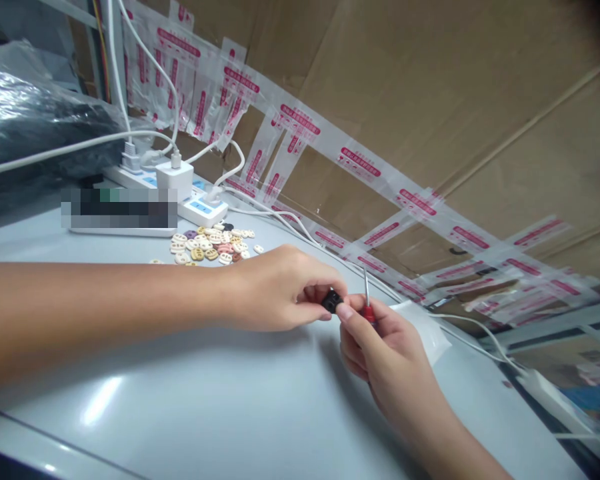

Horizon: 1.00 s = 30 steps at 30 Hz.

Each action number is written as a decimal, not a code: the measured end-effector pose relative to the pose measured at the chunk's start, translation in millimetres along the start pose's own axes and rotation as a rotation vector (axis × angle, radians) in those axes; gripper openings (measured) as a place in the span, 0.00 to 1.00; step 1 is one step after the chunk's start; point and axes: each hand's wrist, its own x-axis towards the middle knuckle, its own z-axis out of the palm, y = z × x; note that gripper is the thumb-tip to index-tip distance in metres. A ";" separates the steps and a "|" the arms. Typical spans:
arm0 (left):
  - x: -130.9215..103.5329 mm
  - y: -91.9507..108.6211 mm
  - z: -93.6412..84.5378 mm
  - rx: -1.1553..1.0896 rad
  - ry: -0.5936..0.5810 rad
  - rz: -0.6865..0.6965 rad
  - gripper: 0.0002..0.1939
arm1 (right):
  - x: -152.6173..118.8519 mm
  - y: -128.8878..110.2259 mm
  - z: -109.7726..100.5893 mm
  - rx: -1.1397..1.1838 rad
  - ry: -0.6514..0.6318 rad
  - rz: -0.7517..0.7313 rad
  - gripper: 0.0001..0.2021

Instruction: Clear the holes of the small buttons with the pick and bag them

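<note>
Over the flat grey table [205, 393], towards its back edge, a small black boxy piece [333, 301] is pinched by left hand [275, 290] and right hand [387, 343], a red-handled metal screwdriver [369, 313] also held in the right; checking seems underway, steady fingers are needed

The small part [333, 301] is black, the slim tool [369, 313] red with a silver shaft. Cream, yellow, pink and purple oval pieces [211, 253] colour the blue-grey desk [220, 400] near its back edge, before brown cardboard [420, 127].
</note>
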 end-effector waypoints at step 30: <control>-0.7 -8.7 -7.8 -0.039 0.044 -0.230 0.16 | -2.5 -7.4 -5.6 -0.925 -0.028 -0.196 0.21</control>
